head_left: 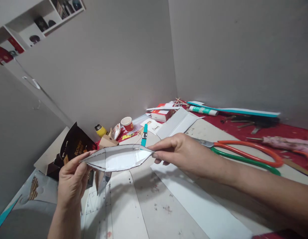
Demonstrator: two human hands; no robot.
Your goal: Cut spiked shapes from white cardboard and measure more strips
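Here the left hand [72,179] pinches one tip of a card shell [116,158] and the right hand [182,152] pinches the other, both grips clamped on it above the desk [154,205]. Its long axis runs left to right; it is white, stiff, pointed at both ends and bowed open. Scissors [243,154] with orange and green handles lie behind the right wrist.

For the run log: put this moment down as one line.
left hand: grips cardboard piece left tip | right hand: pinches right tip | piece held above table | scissors behind right hand
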